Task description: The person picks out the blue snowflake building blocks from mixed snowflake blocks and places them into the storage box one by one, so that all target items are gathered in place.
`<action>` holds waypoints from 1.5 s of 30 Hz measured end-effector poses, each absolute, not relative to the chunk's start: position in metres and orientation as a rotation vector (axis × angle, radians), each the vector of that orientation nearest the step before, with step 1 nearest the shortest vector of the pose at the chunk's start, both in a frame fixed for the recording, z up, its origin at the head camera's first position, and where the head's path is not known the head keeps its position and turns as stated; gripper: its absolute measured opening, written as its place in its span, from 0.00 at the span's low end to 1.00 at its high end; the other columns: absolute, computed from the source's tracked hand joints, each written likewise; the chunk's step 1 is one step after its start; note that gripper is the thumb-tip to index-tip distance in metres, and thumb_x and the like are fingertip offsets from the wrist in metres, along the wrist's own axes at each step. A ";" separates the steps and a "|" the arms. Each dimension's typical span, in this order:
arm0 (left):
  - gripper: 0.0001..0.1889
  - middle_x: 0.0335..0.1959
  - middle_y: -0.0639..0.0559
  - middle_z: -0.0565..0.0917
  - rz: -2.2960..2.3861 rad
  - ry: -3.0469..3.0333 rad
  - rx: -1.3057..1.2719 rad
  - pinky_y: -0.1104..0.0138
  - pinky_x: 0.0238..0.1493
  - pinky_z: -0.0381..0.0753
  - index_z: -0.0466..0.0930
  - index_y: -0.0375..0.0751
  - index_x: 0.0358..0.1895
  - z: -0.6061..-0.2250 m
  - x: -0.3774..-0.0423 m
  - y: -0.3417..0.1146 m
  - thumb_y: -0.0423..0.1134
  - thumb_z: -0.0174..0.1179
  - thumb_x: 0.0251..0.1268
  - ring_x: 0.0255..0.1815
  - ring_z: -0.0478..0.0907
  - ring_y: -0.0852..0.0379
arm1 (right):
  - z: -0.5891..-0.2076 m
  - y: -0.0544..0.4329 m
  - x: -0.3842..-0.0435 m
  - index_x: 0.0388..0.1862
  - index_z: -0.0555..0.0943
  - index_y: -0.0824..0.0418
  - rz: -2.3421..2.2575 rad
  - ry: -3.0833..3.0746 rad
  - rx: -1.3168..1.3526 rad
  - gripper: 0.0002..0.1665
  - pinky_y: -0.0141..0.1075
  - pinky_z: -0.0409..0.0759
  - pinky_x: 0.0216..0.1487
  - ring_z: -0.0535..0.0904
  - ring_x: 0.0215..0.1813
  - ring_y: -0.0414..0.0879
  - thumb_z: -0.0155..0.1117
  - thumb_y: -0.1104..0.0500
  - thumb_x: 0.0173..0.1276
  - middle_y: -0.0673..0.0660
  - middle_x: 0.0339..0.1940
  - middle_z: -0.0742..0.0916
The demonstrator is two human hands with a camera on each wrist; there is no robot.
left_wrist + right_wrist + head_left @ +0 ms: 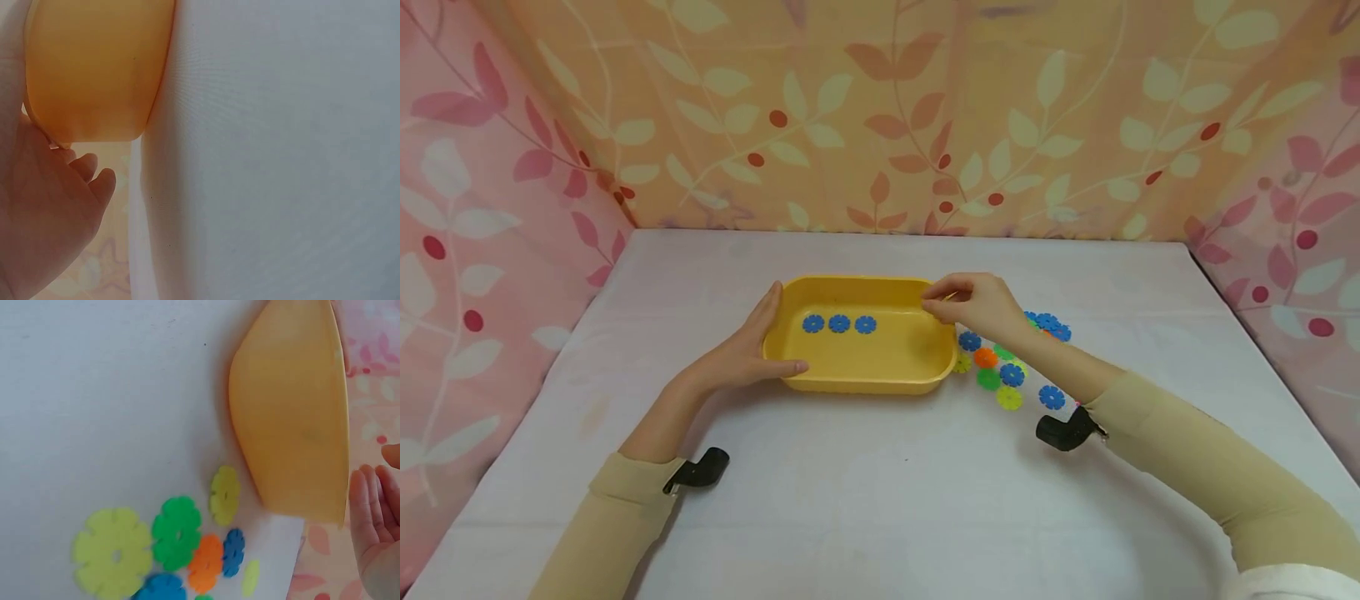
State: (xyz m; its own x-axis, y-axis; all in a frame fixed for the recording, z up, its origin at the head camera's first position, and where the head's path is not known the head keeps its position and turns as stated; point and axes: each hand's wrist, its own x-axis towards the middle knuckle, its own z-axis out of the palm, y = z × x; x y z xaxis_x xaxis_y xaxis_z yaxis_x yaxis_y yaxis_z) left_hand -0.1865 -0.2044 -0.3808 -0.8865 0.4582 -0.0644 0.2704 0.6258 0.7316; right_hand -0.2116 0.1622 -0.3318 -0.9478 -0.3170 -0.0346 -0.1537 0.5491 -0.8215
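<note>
A yellow plastic tray point(857, 387) stands on the white cloth. My left hand point(741, 346) holds its left end, thumb over the front rim and fingers round the back corner; the left wrist view shows the same hand point(53, 206) against the tray's wall point(100, 81). Inside lie three blue flower-shaped plastic discs point(839, 323) in a row. Over the tray's right rim hovers my right hand point(981, 304), thumb and fingertips close together. No disc shows between them. From the right wrist, its fingers point(370, 506) appear beside the tray's rim.
Right of the tray lies a loose pile of flower discs: blue point(1052, 397), yellow point(1010, 398), green point(988, 379) and orange point(986, 358). My right forearm partly covers the pile. Patterned cloth point(880, 125) hangs behind the table and along both sides.
</note>
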 end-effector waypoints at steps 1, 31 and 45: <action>0.65 0.79 0.53 0.27 1.113 2.605 0.593 0.47 0.74 0.37 0.22 0.47 0.77 -0.381 -0.186 -0.205 0.54 0.70 0.55 0.78 0.26 0.52 | -0.332 0.167 -0.210 0.48 0.85 0.56 -1.388 2.593 -0.370 0.18 0.43 0.83 0.46 0.83 0.40 0.48 0.70 0.48 0.64 0.53 0.42 0.87; 0.64 0.79 0.51 0.28 1.132 2.602 0.617 0.47 0.74 0.37 0.23 0.46 0.77 -0.380 -0.187 -0.203 0.53 0.71 0.55 0.78 0.27 0.53 | -0.371 0.269 -0.170 0.55 0.81 0.62 -1.282 2.537 -0.127 0.27 0.32 0.79 0.45 0.81 0.47 0.48 0.67 0.45 0.67 0.59 0.49 0.87; 0.64 0.79 0.52 0.27 1.132 2.593 0.583 0.47 0.74 0.38 0.22 0.48 0.77 -0.379 -0.186 -0.203 0.53 0.71 0.55 0.78 0.27 0.52 | -0.380 0.288 -0.153 0.44 0.85 0.58 -0.989 2.759 -0.428 0.10 0.28 0.77 0.38 0.77 0.37 0.45 0.69 0.57 0.65 0.50 0.31 0.84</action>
State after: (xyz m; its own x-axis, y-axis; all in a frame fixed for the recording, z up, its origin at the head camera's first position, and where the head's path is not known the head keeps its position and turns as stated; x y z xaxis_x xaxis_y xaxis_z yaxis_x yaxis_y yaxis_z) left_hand -0.1860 -0.2028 -0.3792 -0.8881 0.4544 -0.0692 0.2582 0.6177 0.7428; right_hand -0.1527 0.2880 -0.3800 -0.9426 -0.3263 -0.0706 -0.2072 0.7377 -0.6425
